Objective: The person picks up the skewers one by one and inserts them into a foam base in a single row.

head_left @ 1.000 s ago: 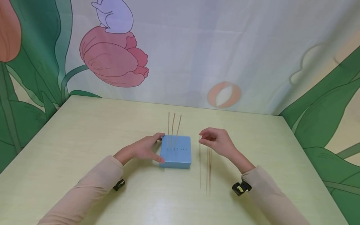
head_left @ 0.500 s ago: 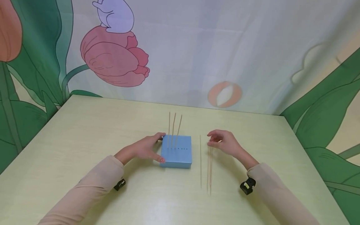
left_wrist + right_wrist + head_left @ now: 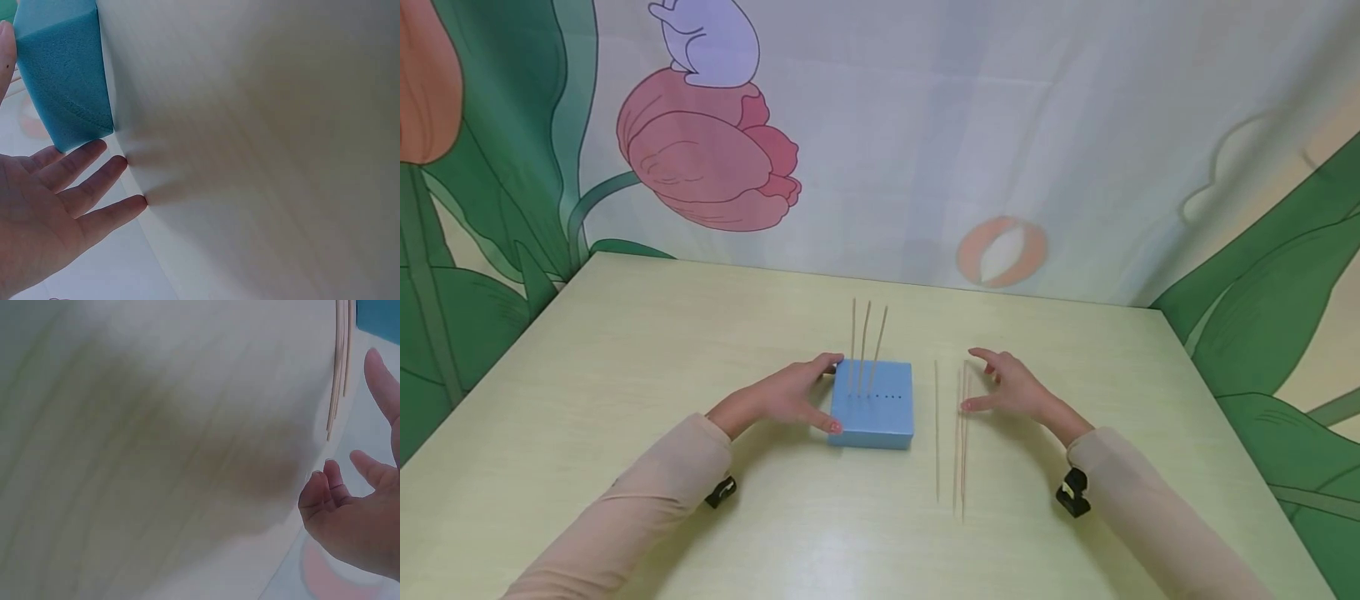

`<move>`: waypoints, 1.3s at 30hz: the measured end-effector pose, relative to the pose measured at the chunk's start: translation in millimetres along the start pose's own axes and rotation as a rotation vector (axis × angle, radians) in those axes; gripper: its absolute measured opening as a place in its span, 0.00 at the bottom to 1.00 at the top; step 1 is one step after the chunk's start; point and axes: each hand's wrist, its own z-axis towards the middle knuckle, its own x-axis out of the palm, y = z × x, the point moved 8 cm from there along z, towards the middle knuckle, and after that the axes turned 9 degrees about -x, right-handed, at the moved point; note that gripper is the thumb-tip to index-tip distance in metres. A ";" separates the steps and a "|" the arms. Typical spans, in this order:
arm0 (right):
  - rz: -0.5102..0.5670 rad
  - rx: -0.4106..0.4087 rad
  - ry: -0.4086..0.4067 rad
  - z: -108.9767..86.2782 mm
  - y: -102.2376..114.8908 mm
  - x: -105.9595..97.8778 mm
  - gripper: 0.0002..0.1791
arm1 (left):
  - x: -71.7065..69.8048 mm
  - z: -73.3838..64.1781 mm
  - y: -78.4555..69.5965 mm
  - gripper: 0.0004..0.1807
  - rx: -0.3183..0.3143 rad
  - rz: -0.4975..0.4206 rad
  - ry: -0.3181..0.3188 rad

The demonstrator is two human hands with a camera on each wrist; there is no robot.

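In the head view, my left hand (image 3: pixel 786 396) holds the left side of a blue foam block (image 3: pixel 872 421), thumb at the near corner and fingers at the far one. Three thin wooden sticks (image 3: pixel 862 346) stand up from a row of small holes in its top. My right hand (image 3: pixel 1011 387) is spread beside a few loose wooden sticks (image 3: pixel 964 450) on the table; its thumb tip overlaps them, and I cannot tell if it touches. A separate stick (image 3: pixel 937 433) lies between these and the block. In the right wrist view, nothing is between my fingers.
Underneath is a pale wood-look table (image 3: pixel 775 533). Behind it hangs a printed curtain (image 3: pixel 880 150) with flowers and leaves, meeting the table's back edge. Black devices (image 3: pixel 1072 493) are strapped at both wrists.
My right hand has let go of the single stick, which now lies apart, and has moved right to the other sticks, its fingers spreading. My left hand stays at the block.
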 end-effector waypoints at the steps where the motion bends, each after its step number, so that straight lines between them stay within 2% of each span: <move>1: -0.006 0.007 0.003 -0.5 -1.4 0.8 0.48 | 0.1 0.2 0.0 0.59 0.002 0.001 0.000; 8: -0.064 0.057 0.040 -7.2 -8.1 7.3 0.50 | 0.2 0.6 -0.3 0.58 0.005 0.000 -0.001; 15: -0.144 0.015 0.061 -10.0 -3.5 12.7 0.54 | -0.7 -0.1 0.7 0.58 0.001 0.001 -0.003; 24: -0.148 -0.011 0.040 -10.3 -1.0 14.4 0.50 | -1.2 -0.7 1.7 0.58 -0.005 -0.002 -0.003; 32: -0.104 -0.016 0.016 -10.4 0.3 11.9 0.48 | -1.8 -0.9 1.1 0.58 -0.004 0.000 -0.004; 39: 0.104 0.047 -0.027 -12.7 -4.8 7.5 0.48 | 0.0 -1.1 0.1 0.58 -0.001 -0.007 0.003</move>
